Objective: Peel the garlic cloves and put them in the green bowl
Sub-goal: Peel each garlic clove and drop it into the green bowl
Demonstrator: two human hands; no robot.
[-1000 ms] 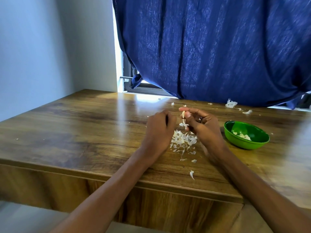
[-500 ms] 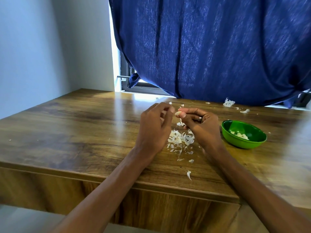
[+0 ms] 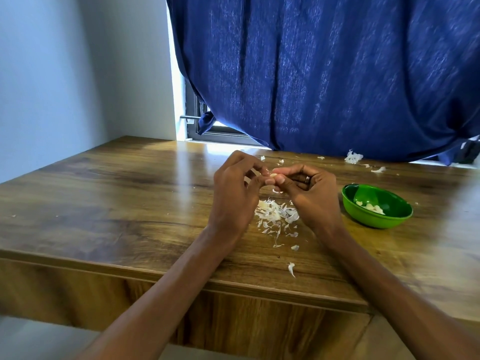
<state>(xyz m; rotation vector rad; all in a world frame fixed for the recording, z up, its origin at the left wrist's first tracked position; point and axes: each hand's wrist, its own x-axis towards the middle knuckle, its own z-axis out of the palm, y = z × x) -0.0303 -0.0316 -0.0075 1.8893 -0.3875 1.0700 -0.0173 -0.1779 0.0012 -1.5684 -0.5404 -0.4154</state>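
Note:
A small pale garlic clove is pinched between the fingertips of both hands above the wooden table. My left hand holds it from the left with thumb and forefinger. My right hand, a ring on one finger, pinches it from the right. Most of the clove is hidden by the fingers. Under the hands lies a heap of white garlic skins. The green bowl stands to the right of my right hand and holds a few peeled cloves.
More skin scraps lie at the table's back edge under the blue curtain. A loose skin sits near the front edge. A wall rises on the left and a window frame shows behind the curtain.
My left hand has closed in on the clove, and its fingertips now meet those of my right hand. Both hands sit slightly higher over the skins.

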